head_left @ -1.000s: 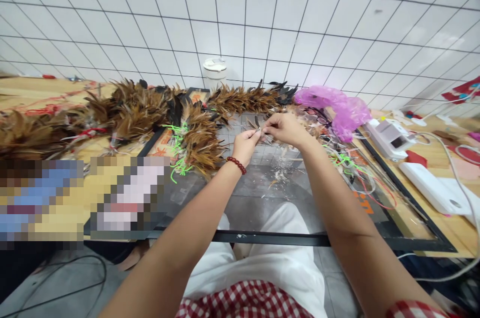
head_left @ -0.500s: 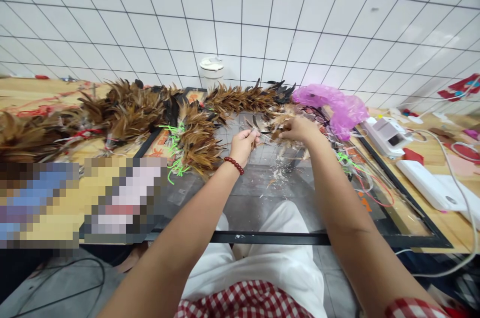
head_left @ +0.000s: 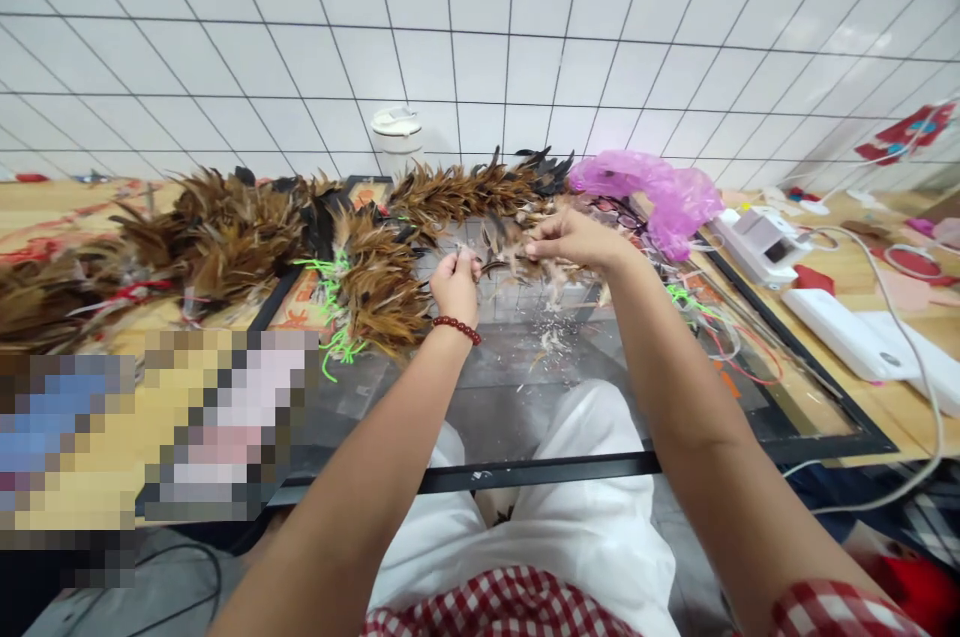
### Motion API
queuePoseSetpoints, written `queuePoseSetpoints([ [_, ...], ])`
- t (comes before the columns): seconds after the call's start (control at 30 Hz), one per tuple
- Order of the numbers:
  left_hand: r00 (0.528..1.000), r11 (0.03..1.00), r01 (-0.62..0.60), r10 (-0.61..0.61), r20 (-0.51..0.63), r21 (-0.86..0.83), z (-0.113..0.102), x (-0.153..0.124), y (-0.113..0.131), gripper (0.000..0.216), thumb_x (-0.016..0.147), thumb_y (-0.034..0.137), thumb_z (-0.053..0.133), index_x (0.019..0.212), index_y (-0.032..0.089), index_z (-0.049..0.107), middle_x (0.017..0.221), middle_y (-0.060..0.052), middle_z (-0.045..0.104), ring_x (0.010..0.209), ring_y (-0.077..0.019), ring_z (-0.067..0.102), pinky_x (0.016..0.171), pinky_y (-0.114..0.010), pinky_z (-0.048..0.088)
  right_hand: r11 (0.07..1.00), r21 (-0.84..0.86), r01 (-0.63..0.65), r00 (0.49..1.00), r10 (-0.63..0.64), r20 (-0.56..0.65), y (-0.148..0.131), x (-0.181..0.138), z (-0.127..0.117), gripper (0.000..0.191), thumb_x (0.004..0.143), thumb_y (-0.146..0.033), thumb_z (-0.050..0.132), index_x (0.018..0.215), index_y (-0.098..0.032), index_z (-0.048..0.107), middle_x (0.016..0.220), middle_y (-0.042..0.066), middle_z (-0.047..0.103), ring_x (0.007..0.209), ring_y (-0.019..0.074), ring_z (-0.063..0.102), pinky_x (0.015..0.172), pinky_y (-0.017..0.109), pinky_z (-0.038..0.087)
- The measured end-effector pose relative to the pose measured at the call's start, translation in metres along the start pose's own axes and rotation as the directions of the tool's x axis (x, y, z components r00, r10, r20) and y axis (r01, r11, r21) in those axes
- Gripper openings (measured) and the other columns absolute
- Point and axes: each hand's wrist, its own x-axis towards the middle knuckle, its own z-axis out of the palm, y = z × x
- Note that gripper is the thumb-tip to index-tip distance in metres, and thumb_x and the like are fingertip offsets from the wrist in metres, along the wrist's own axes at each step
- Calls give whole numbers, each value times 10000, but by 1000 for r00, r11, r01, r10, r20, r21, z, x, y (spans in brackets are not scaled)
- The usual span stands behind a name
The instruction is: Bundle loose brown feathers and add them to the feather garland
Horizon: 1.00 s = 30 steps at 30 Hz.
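Note:
My left hand (head_left: 455, 289), with a dark red bead bracelet (head_left: 456, 327) at the wrist, is closed in a pinch above the glass tabletop. A pale bit shows at its fingertips, too small to make out. To its right, my right hand (head_left: 576, 239) reaches in over a loose heap of brown and pale feathers (head_left: 556, 275). Its thumb and fingers come together at the heap's left side, apparently on a feather; the exact grip is blurred. Left of my left hand lies a bundle of brown feathers (head_left: 382, 287) tied with bright green strings (head_left: 334, 317).
Long brown feather garlands (head_left: 465, 192) run along the back and left. A white lidded cup (head_left: 397, 135) stands by the tiled wall. At right are a pink plastic bag (head_left: 667, 197), white devices (head_left: 840, 327) and a cable. White scraps (head_left: 555, 337) litter the black-framed glass.
My right hand has drawn left across the feather heap, its fingers coming together. My left hand stays in a pinch, turned more upright. The whole view has shifted slightly.

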Motion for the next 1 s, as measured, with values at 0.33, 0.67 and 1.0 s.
queuePoseSetpoints([
  [0.33, 998, 997, 51, -52, -18, -55, -3, 1, 0, 222, 741, 299, 711, 648, 141, 587, 522, 40, 528, 495, -55, 483, 542, -188, 387, 930, -341, -138, 941, 15, -338, -4, -5, -3, 148, 745, -207, 643, 837, -180, 756, 813, 32, 738, 760, 160, 643, 710, 263, 446],
  [0.67, 999, 999, 47, -47, 27, 15, -3, 2, -4, 180, 774, 275, 658, 668, 147, 590, 566, 41, 542, 532, -52, 484, 577, -184, 392, 843, -527, -108, 993, 70, -91, -11, -16, 25, 117, 757, -248, 643, 793, -217, 750, 762, 14, 732, 725, 161, 635, 647, 248, 396],
  [1.0, 998, 997, 24, -28, 64, 68, -2, 3, -6, 171, 797, 236, 631, 658, 144, 591, 531, 45, 522, 506, -54, 467, 563, -185, 380, 972, -199, -124, 992, 116, -50, 24, -55, 34, 64, 783, -185, 575, 763, -180, 635, 747, 25, 700, 677, 140, 623, 635, 235, 436],
])
